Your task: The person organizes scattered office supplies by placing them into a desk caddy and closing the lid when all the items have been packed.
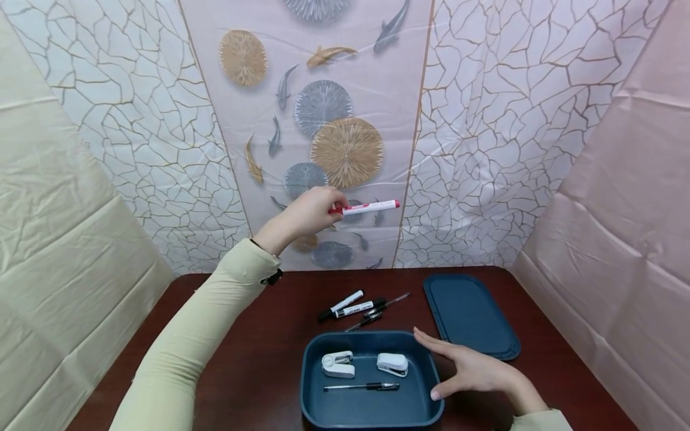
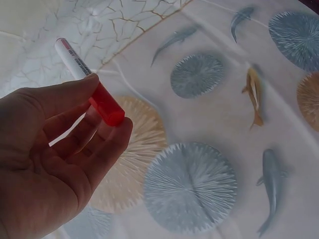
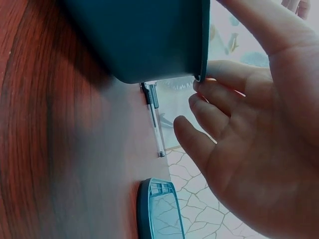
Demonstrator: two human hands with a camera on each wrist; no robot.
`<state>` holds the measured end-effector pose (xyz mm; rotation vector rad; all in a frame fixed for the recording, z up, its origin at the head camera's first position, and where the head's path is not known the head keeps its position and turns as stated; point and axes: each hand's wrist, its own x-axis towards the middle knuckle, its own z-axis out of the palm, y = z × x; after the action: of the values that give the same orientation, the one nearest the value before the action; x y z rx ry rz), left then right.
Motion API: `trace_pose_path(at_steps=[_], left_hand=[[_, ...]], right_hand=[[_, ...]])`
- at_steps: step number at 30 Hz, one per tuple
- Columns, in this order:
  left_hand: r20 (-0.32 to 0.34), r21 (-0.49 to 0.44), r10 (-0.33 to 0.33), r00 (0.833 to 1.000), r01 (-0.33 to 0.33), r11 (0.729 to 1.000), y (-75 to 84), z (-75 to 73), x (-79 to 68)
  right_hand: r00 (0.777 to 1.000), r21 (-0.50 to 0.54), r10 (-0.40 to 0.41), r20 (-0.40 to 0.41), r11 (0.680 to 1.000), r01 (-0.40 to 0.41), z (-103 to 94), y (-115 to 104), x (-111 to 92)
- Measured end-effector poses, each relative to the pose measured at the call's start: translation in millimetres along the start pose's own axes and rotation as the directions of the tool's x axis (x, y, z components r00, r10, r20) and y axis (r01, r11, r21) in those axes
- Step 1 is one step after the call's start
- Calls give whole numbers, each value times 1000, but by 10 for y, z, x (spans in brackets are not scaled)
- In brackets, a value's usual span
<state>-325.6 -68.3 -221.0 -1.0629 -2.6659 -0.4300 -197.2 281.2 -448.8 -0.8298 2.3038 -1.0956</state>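
High in front of the patterned curtain, my left hand (image 1: 315, 211) pinches a white whiteboard marker (image 1: 372, 207) by its red cap end, its barrel pointing right. In the left wrist view the marker's red cap (image 2: 107, 105) lies between thumb and fingers. My right hand (image 1: 477, 368) rests at the right side of a dark blue box (image 1: 345, 408), fingers spread and fairly straight along its rim. Inside that box are two small white staplers, one on the left (image 1: 338, 366) and one on the right (image 1: 392, 363). A black gel pen (image 1: 372, 387) lies in front of them.
Behind the box, black-and-white markers (image 1: 360, 309) and clear pens with black caps (image 1: 368, 320) lie loosely together on the dark wooden table (image 1: 253, 353). A blue lid (image 1: 471, 317) lies at the back right. Cloth curtains (image 1: 474, 149) enclose the table.
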Motion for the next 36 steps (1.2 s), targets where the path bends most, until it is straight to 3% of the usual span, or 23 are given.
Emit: trace_pose_path(at_steps=[14,22,28,36], left_hand=[[14,14,67,998,-67,998,159,73,-80],[-10,83,157,988,-155,984,229,214,-152],[56,111,161,985,-167,980,300,331,-218],[153,108,216,964,-233,966,419,563,-380]], right_hand=[[1000,-36,2,-20,999,-2,24,-59,-40],[1000,-46,8,-11,999,-9,10,-67,-57],[1000,-51,13,-3,999,-13,3,-42,-64],[1000,-31,11,6,999,-11,16,-35,-65]])
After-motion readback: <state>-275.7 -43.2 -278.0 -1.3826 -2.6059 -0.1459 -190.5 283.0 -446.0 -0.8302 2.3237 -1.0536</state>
